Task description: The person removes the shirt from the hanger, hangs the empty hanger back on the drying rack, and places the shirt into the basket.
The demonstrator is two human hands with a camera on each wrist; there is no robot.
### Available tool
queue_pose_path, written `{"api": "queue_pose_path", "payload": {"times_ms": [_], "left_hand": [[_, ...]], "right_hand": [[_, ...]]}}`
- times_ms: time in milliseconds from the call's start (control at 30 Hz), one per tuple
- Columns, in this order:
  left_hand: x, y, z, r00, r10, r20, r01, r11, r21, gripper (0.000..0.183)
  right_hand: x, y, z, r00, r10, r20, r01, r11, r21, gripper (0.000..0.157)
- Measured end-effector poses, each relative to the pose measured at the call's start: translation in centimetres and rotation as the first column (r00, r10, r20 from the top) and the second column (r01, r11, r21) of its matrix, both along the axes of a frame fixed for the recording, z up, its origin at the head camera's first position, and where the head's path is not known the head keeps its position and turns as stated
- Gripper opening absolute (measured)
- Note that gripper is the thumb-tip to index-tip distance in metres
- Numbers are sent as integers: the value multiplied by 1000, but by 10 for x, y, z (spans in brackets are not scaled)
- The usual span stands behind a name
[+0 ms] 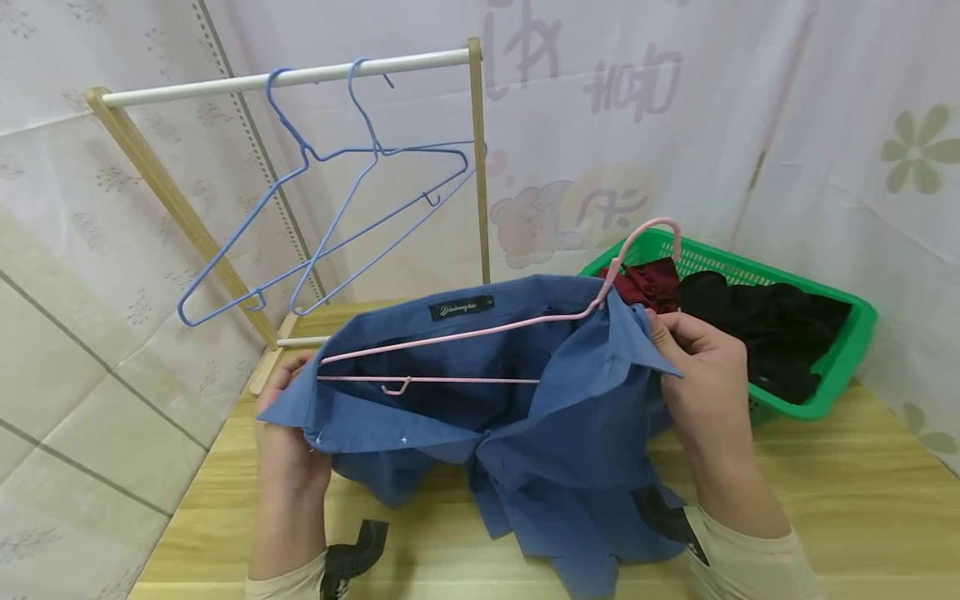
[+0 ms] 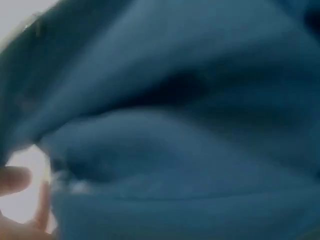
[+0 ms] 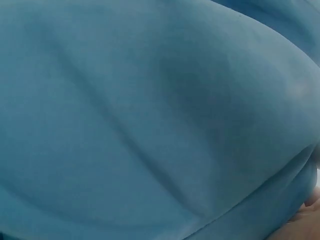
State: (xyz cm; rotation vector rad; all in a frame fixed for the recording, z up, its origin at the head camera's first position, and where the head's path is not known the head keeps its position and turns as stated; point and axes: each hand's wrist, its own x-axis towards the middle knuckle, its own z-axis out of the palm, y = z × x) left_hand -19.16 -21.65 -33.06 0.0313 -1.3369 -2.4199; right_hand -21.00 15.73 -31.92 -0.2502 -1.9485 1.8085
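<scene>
A blue collared shirt [image 1: 570, 467] with a black neck label is held up over the table. Inside its opening lies a pink hanger [image 1: 480, 335], whose hook rises above the shirt's right side. My left hand [image 1: 288, 458] grips the collar at the left, beside the hanger's far end. At the right, my right hand [image 1: 705, 375] pinches the shirt close below the hook. Blurred shirt fabric [image 2: 175, 150] fills most of the left wrist view, with fingers [image 2: 14, 181] at its lower left. Shirt cloth [image 3: 125, 110] also covers most of the right wrist view.
Two blue hangers [image 1: 300, 154] hang from the white rail [image 1: 217, 85] of a wooden-ended rack at the back left. Behind my right hand stands a green basket [image 1: 855, 350] with dark red and black clothes. A printed curtain [image 1: 675, 158] encloses the wooden table [image 1: 862, 500].
</scene>
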Motion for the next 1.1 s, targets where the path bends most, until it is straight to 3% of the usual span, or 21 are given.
{"api": "queue_pose_path", "payload": {"times_ms": [67,167,233,300,367,400,433,500,567,700,767,867,1033,1100], "left_hand": [[1,-9,9,991,70,-115,-74,997,-37,26],[8,-19,19,958,77,-278,-110,988,-106,35],[14,-23,24,928,85,-362,-182,952,-245,34],[21,-22,27,900,87,-428,-279,868,-411,26],[26,-19,30,885,105,-454,-373,744,-555,17],[28,-16,32,881,125,-456,-414,669,-617,17],[29,-14,33,878,135,-459,-439,611,-659,18],[30,-9,34,869,161,-468,-478,519,-709,21],[31,-8,33,855,192,-482,-513,455,-728,21],[27,-9,29,816,243,-524,-578,355,-735,16],[24,-10,26,816,264,-514,-577,353,-736,15],[21,-12,23,836,272,-477,-548,388,-741,15],[19,-12,19,911,183,-369,-410,482,-775,24],[19,-10,18,927,141,-347,-370,496,-785,32]], "right_hand": [[0,1,0,1000,-4,-6,5,1000,18,20],[0,0,1,1000,-19,-2,19,1000,23,19],[1,-1,1,1000,-21,6,21,999,27,19],[1,-3,1,1000,-23,7,23,999,24,20],[1,-4,1,1000,-25,4,25,999,36,20],[1,-5,0,1000,-28,-1,28,999,47,20],[1,-6,0,1000,-28,-7,28,999,46,20],[1,-7,1,999,-24,-22,25,999,24,19],[1,-7,1,999,-20,-31,21,1000,20,18],[0,-8,2,999,-24,-44,24,1000,-9,16],[-1,-9,2,999,-25,-42,25,1000,-8,16],[-1,-9,2,999,-23,-39,23,1000,-6,15],[-2,-8,2,999,-14,-43,13,1000,-27,15],[-2,-9,2,999,-10,-39,9,1000,-27,15]]}}
